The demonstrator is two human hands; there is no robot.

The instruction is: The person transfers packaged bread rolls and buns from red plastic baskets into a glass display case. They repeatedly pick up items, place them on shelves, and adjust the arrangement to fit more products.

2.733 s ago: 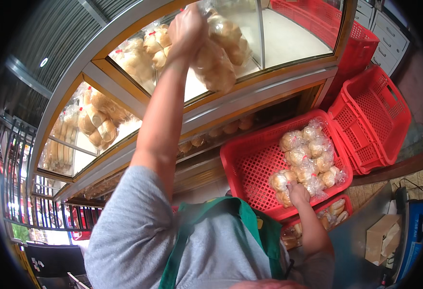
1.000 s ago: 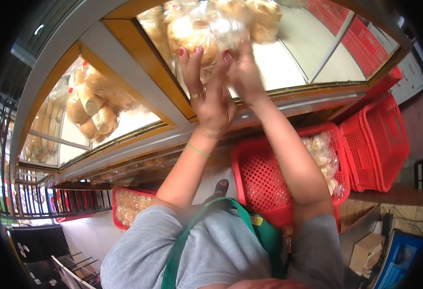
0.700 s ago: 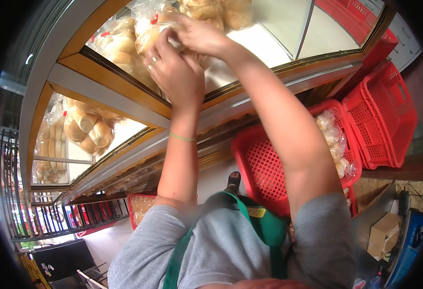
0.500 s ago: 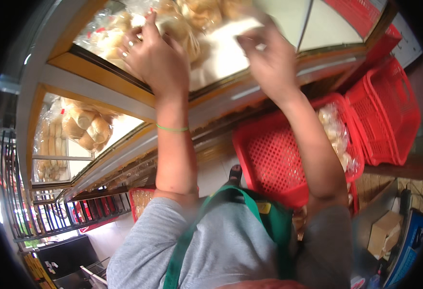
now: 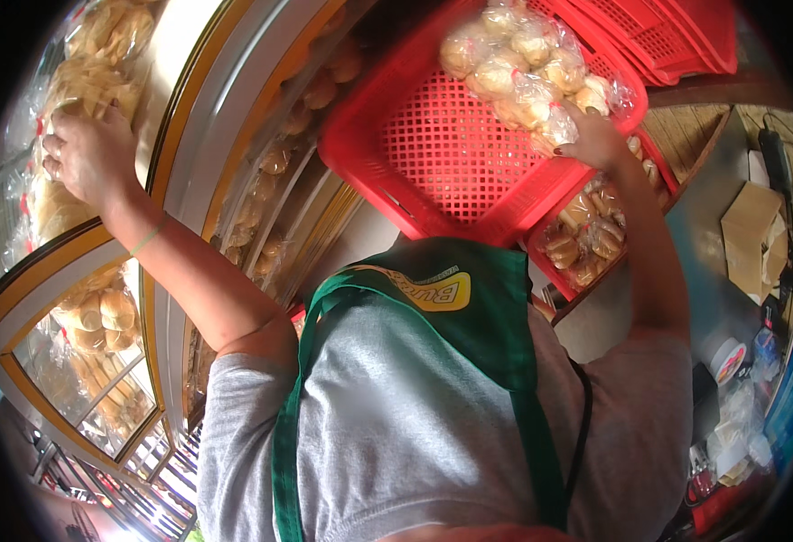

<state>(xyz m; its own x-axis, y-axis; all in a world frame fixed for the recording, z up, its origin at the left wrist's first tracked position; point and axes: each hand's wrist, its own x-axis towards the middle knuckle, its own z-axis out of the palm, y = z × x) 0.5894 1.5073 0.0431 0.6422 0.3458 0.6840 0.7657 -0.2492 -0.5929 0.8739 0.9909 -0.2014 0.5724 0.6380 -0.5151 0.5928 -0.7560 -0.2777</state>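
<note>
My left hand (image 5: 94,158) reaches into the glass display case. Its fingers are apart and bent, resting against clear bags of bread (image 5: 67,212) and holding none of them up. On the other side, my right hand (image 5: 595,140) is down in a red plastic basket (image 5: 369,172). Its fingers close on the near end of a row of clear-bagged round buns (image 5: 518,68), which lie along the basket's far right side. Part of that grip is hidden behind the hand.
Another red crate with packed rolls (image 5: 586,230) sits below the basket. Stacked red baskets (image 5: 658,36) stand at the far right. Shelves of buns (image 5: 261,199) run under the case's wooden frame. A cardboard box (image 5: 751,239) is at the right.
My view has turned to the right. My right hand has moved from the display case down to the bagged buns in the red basket. My left hand is still in the case.
</note>
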